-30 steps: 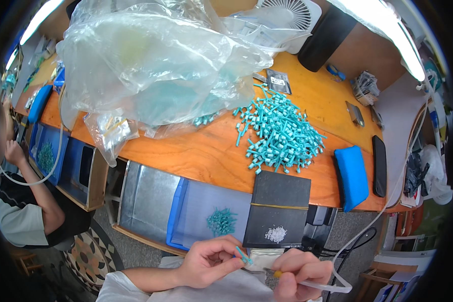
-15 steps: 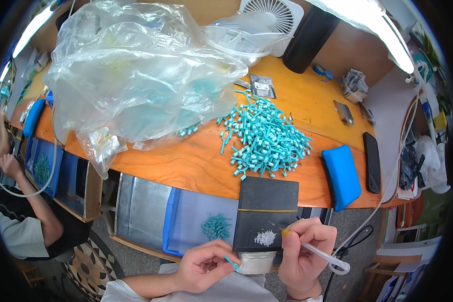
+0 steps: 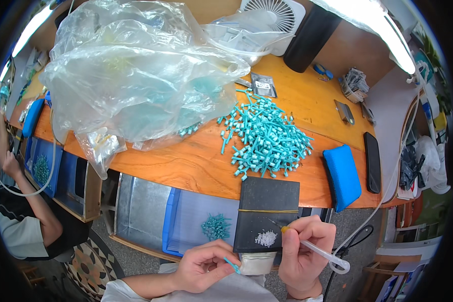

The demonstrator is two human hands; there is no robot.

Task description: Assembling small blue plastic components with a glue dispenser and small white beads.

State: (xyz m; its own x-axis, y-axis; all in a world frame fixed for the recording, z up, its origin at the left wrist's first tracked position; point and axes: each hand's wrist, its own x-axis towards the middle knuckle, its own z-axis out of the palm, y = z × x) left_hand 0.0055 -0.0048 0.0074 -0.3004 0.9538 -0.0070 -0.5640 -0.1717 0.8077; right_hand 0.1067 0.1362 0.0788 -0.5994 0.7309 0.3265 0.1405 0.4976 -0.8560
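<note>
My left hand (image 3: 201, 267) pinches a small teal plastic stick piece (image 3: 231, 265) between thumb and fingers, near the lower edge of a black pad (image 3: 269, 194). In my right hand (image 3: 307, 251) is a thin needle tool with a yellow hub (image 3: 285, 229), joined to a clear tube (image 3: 319, 253) that trails away to the right. Its needle slants up and left over the pad. On the pad's near part lies a patch of tiny white pieces (image 3: 265, 238), just below the needle. A rubber band (image 3: 267, 211) crosses the pad.
Beyond the pad, a heap of teal pieces (image 3: 272, 136) covers the wooden table (image 3: 186, 176). A blue tray (image 3: 178, 201) holds more teal pieces (image 3: 216, 226). Large clear bags (image 3: 141, 75) fill the back left. A blue pouch (image 3: 342, 176) and dark phone (image 3: 372, 161) lie right. Another person (image 3: 30, 221) sits left.
The yellow hub of the needle tool has risen slightly over the pad, with my right hand shifting a little. My left hand stays put with the teal piece.
</note>
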